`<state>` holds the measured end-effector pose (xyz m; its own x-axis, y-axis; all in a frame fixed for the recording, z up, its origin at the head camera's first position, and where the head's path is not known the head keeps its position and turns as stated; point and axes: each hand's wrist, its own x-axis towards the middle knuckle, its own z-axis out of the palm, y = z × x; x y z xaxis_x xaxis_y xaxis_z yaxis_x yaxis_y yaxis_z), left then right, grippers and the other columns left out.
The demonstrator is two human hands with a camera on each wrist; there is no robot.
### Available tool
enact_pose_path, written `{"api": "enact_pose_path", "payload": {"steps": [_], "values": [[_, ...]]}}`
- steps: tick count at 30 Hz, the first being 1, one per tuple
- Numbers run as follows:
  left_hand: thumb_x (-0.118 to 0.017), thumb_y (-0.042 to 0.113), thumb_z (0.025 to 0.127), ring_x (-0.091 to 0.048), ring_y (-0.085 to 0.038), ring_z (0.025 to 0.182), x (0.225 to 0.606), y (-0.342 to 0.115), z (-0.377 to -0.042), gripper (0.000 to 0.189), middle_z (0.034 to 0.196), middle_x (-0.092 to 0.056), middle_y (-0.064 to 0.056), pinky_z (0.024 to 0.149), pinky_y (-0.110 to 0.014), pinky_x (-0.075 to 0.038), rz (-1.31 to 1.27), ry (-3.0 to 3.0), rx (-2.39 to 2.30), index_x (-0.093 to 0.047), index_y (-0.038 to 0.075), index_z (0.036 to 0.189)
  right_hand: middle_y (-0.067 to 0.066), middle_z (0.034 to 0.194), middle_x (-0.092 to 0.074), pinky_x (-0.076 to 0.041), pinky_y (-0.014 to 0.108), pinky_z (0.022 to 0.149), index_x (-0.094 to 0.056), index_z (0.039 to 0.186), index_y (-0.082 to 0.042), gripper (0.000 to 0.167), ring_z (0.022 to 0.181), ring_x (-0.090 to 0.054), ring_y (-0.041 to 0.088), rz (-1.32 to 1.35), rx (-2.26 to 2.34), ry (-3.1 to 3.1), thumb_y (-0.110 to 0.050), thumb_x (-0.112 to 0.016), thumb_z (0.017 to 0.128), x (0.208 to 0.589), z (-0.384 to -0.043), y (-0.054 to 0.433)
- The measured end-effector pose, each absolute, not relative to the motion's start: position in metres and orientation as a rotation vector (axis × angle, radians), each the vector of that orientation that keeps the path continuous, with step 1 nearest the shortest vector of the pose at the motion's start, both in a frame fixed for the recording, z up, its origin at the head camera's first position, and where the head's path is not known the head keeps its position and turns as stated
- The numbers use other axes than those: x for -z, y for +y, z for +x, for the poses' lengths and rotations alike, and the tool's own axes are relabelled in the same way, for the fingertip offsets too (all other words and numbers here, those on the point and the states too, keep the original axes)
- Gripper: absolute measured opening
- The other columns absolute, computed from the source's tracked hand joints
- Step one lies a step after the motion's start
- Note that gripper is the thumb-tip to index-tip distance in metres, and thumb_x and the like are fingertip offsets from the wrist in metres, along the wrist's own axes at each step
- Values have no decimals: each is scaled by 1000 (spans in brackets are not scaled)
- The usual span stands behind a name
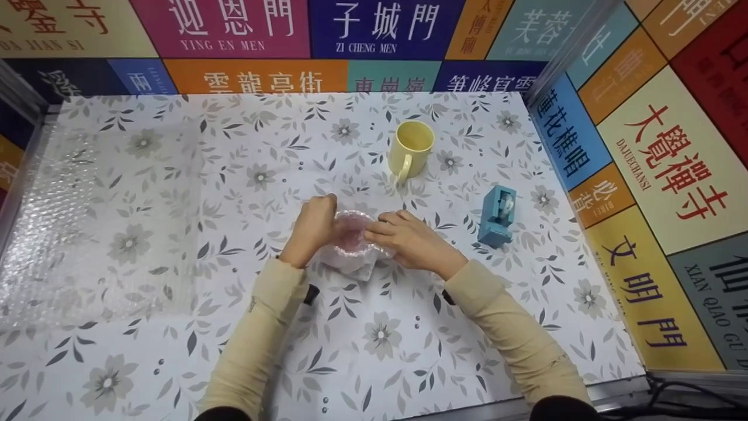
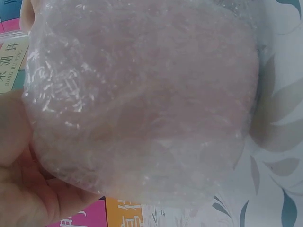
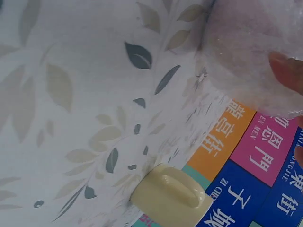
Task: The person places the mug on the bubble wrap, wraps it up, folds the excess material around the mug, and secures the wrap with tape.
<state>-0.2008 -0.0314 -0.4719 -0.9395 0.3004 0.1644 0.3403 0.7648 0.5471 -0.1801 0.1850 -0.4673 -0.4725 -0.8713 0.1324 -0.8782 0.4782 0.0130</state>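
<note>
A pink cup-like vessel (image 1: 352,227), wrapped in clear bubble wrap (image 1: 350,261), stands upright at the middle of the table. My left hand (image 1: 316,223) grips the wrap at the rim on the left, and in the left wrist view its fingers (image 2: 42,194) curl against the bubble wrap (image 2: 142,94). On the opposite side my right hand (image 1: 412,240) pinches the wrap's upper edge, fingers over the rim. The right wrist view has its thumb (image 3: 286,71) against the outside of the wrapping (image 3: 246,61). The vessel's outer wall is blurred by the layers.
A yellow mug (image 1: 412,152) stands behind the right hand, its handle toward me. To the right sits a blue tape dispenser (image 1: 497,217). A flat sheet of bubble wrap (image 1: 105,234) covers the table's left part. Lettered panels (image 1: 374,35) border the back and right side.
</note>
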Motion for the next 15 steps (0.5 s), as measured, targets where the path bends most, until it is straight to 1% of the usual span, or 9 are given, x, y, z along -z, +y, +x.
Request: {"api": "enact_pose_path", "payload": {"steps": [1, 3, 8, 10, 12, 15], "values": [[-74, 29, 73, -55, -36, 60, 472, -32, -201, 39, 64, -55, -17, 56, -46, -46, -527, -2886, 912, -51, -3, 70, -1, 124, -54, -39, 36, 85, -56, 124, -15, 61, 101, -48, 22, 1542, -81, -2624, -11, -73, 66, 466, -180, 183], [-74, 26, 73, -55, -36, 60, 472, -32, -201, 36, 64, -55, -17, 57, -46, -46, -520, -2893, 911, -52, -2, 71, -1, 124, -54, -40, 37, 87, -56, 124, -15, 61, 100, -50, 22, 1530, -111, -2698, -12, -75, 66, 465, -181, 179], [-74, 27, 72, -54, -34, 59, 472, -33, -200, 36, 61, -51, -13, 56, -44, -46, -478, -2929, 918, -52, -1, 70, 0, 123, -54, -40, 44, 92, -58, 121, -15, 60, 101, -54, 25, 1523, -188, -2823, -11, -79, 64, 464, -183, 172], [-75, 27, 71, -52, -33, 58, 472, -33, -199, 37, 59, -47, -10, 55, -44, -46, -454, -2932, 932, -51, -1, 69, -1, 121, -55, -42, 41, 90, -59, 119, -15, 58, 95, -54, 24, 1535, -197, -2815, -10, -78, 64, 464, -184, 171], [-75, 25, 70, -50, -31, 56, 473, -32, -196, 36, 58, -43, -7, 53, -43, -46, -420, -2924, 966, -49, 0, 67, -2, 120, -55, -44, 37, 85, -60, 117, -15, 55, 89, -52, 21, 1540, -215, -2786, -7, -77, 65, 464, -185, 171], [-76, 21, 68, -49, -30, 55, 474, -32, -192, 34, 58, -45, -8, 52, -42, -47, -368, -2893, 997, -50, -1, 67, -2, 122, -54, -45, 33, 80, -61, 116, -15, 53, 86, -50, 20, 1531, -219, -2716, 3, -71, 67, 466, -185, 173]]}}
